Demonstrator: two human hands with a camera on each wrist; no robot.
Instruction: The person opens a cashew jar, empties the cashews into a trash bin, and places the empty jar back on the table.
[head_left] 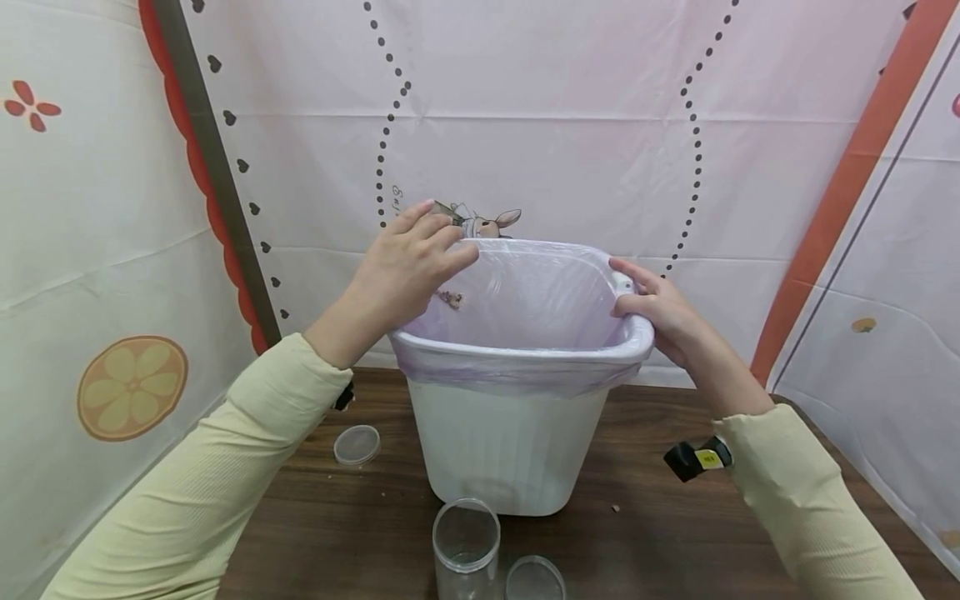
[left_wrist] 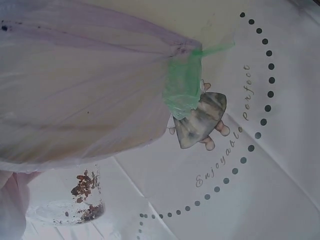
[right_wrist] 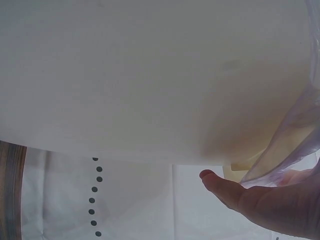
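A white trash bin (head_left: 510, 442) lined with a thin lilac plastic bag (head_left: 540, 292) stands on the table. My right hand (head_left: 663, 312) grips its right rim, thumb over the edge. Over the left side of the opening, my left hand (head_left: 408, 267) holds a clear jar (left_wrist: 65, 200), largely hidden by the hand in the head view. Brown crumbs (left_wrist: 86, 187) cling inside that jar. In the right wrist view, the right fingers (right_wrist: 225, 190) lie beside the bag's folded edge under the rim.
Nearer me, an uncapped clear jar (head_left: 467, 550) stands close to the bin, with a round lid (head_left: 535, 581) beside it. Another clear lid (head_left: 357, 445) lies left on the brown table (head_left: 322, 517). A printed cloth (head_left: 540, 167) hangs behind. Small crumbs (head_left: 616, 508) dot the tabletop.
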